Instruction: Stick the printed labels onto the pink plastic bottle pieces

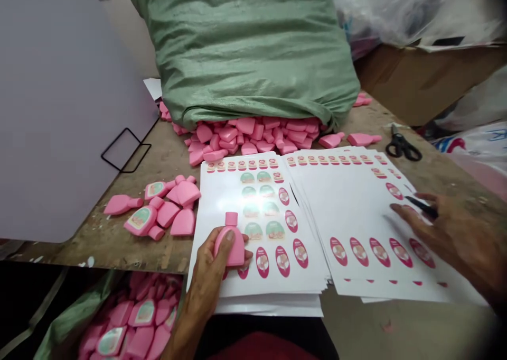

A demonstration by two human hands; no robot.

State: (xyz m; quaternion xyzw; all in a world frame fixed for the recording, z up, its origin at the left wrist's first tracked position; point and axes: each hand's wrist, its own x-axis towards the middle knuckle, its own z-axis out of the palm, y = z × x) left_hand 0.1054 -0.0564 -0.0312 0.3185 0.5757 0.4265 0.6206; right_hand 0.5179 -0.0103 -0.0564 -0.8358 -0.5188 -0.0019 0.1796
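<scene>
While my left fingers [226,242] are gripping a pink bottle [237,249] over the left sticker sheet [222,204], my right fingers [409,218] are holding a slim dark tool [423,207] above the right sheet [352,204]; beyond them, more bottles [245,125] are lying beside a green sack [253,53].

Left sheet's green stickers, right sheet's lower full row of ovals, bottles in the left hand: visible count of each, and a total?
Green stickers, left sheet: 8
Ovals, right sheet, lower full row: 5
Bottle, left hand: 1
Total: 14
</scene>
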